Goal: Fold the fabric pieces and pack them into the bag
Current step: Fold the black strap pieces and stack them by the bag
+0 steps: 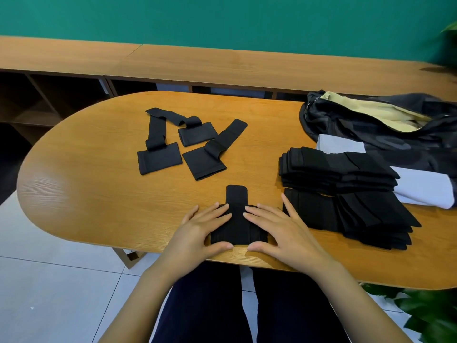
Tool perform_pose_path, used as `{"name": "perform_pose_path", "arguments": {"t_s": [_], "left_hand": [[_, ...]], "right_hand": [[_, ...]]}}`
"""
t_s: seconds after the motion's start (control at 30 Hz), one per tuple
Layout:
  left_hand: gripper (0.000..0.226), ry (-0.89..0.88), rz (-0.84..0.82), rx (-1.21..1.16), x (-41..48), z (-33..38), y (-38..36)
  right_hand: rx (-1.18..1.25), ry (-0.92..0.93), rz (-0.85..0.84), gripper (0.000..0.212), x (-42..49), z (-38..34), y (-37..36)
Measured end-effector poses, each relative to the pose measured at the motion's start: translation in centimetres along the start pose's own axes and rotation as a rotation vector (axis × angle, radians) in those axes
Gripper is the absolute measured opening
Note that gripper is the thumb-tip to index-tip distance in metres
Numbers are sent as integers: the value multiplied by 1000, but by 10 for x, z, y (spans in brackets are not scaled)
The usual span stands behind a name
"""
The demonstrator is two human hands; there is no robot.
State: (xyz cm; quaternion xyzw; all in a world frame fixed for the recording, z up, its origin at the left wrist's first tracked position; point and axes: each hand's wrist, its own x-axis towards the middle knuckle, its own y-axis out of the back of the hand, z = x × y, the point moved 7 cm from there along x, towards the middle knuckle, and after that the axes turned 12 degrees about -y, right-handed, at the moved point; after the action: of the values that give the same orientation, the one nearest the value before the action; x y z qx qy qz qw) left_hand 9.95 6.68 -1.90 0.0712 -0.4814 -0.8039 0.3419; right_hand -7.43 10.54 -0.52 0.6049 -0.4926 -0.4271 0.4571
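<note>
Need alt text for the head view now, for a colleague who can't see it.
The left hand and right hand press flat on a black fabric piece at the wooden table's near edge. Three unfolded pieces lie beyond; folded stacks sit to the right, beside an open dark bag.

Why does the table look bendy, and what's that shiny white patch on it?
Head view: the wide-angle lens bows the wooden table and the long bench behind it; the pale patch at the table's left end is glare off its glossy top; the plant in the top right corner is smeared with blur.
</note>
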Motion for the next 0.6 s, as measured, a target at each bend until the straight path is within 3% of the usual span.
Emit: {"name": "perform_pose_path", "arguments": {"t_s": [0.13,0.4,0.6], "left_hand": [[71,-3,30,56,0,2,3],[64,27,173,-121,1,1,11],[55,-5,307,-186,0,3,21]], "right_hand": [[24,15,15,74,0,-2,5],[245,-55,169,39,2,5,24],[448,-174,137,42,4,17,27]]}}
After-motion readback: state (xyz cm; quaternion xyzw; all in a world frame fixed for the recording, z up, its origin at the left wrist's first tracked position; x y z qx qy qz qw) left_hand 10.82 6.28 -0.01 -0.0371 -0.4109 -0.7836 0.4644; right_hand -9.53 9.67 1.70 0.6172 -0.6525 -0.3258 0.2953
